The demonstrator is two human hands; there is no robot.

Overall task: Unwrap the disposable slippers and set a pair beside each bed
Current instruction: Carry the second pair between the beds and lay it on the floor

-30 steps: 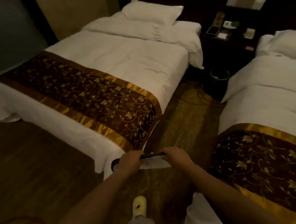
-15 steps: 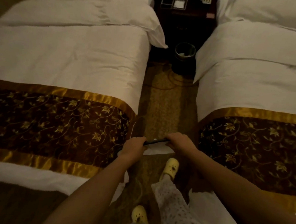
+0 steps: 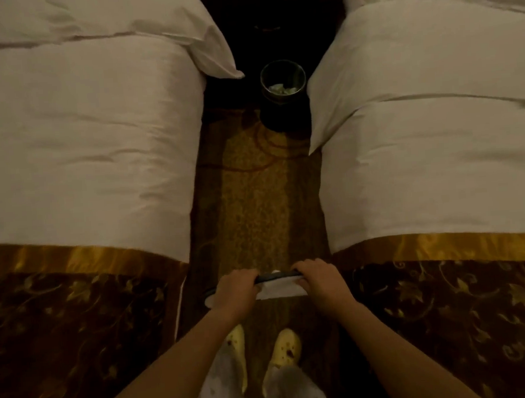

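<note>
Head cam: you're standing in the carpeted aisle between the left bed (image 3: 82, 142) and the right bed (image 3: 437, 157). Your left hand (image 3: 234, 292) and right hand (image 3: 321, 279) both have fingers curled tight on the slippers (image 3: 280, 285), a flat white bundle with a dark edge, held level out front. Wastebasket (image 3: 282, 83) sits further up the aisle, and your yellow clogs (image 3: 287, 346) are below.
</note>
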